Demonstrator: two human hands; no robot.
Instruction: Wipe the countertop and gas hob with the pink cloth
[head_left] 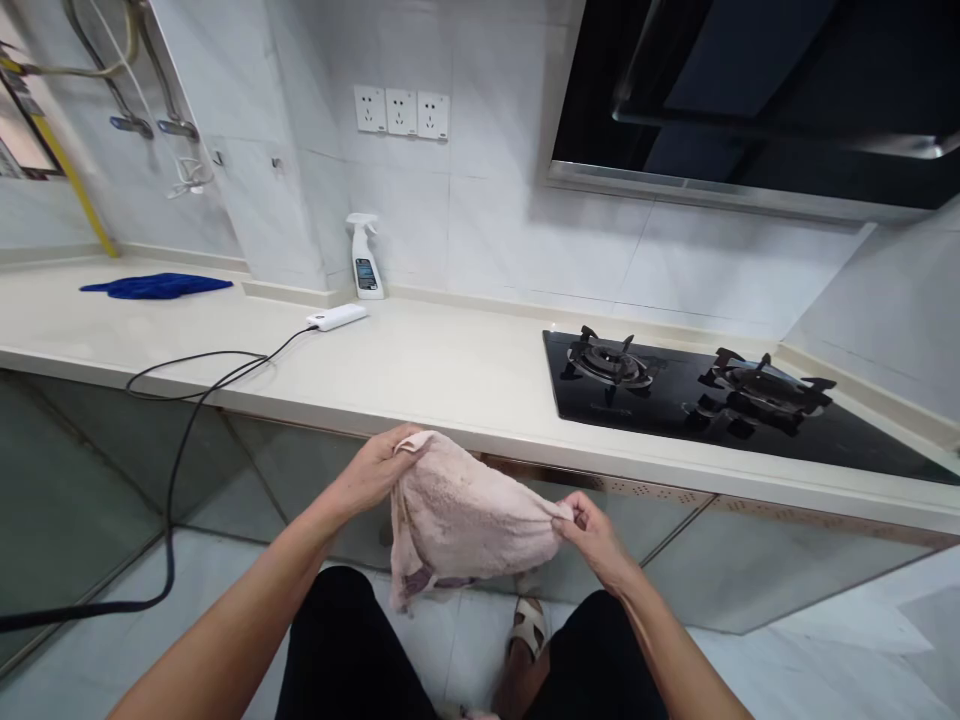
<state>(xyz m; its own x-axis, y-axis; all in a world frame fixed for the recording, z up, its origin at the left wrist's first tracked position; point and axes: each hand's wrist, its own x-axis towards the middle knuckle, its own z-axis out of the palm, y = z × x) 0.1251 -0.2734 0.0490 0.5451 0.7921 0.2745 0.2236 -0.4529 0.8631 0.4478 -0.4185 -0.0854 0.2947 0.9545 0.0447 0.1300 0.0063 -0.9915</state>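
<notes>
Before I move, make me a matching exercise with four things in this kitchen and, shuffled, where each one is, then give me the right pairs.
Things
1. pale pink cloth
2. blue cloth
3. white spray bottle
4. black gas hob

Places
A. standing upright below the wall sockets
B. beneath the range hood
C. held between the left hand and right hand
D. lying on the counter, toward the left of the view

Pairs: 1-C, 2-D, 3-A, 4-B
</notes>
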